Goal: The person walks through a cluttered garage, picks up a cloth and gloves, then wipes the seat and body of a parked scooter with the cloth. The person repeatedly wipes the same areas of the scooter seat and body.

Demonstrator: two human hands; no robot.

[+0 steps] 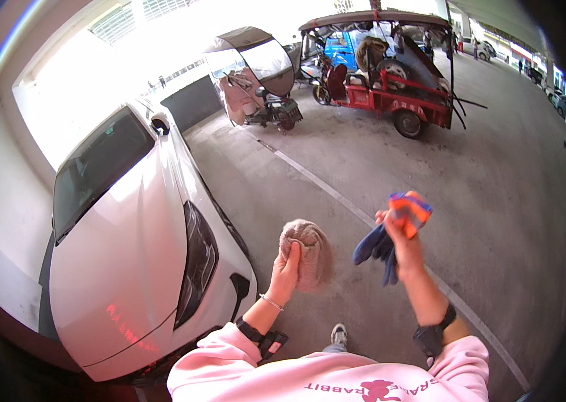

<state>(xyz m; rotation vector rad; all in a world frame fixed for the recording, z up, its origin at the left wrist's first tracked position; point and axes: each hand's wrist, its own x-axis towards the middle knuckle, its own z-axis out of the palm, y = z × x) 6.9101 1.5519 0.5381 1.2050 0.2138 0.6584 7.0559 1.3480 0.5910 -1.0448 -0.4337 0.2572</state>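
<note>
My left hand (285, 271) grips a folded brown towel (308, 246), with the thumb pressed over its front. Off to the right, my right hand (406, 246) is raised and closed around a dark blue fabric glove (376, 247), whose fingers dangle on the left. A bright orange and blue bundle (411, 210) sits at the top of the same hand. It is blurred, and I cannot tell whether it is part of the glove or a separate item. The two hands are apart, above the concrete floor.
A white car (127, 241) stands close on my left, its headlight (197, 266) towards me. Ahead are a covered scooter (263, 85) and a red cargo tricycle (383, 90) with a canopy. A white painted line (323, 186) crosses the floor. Several people stand far off.
</note>
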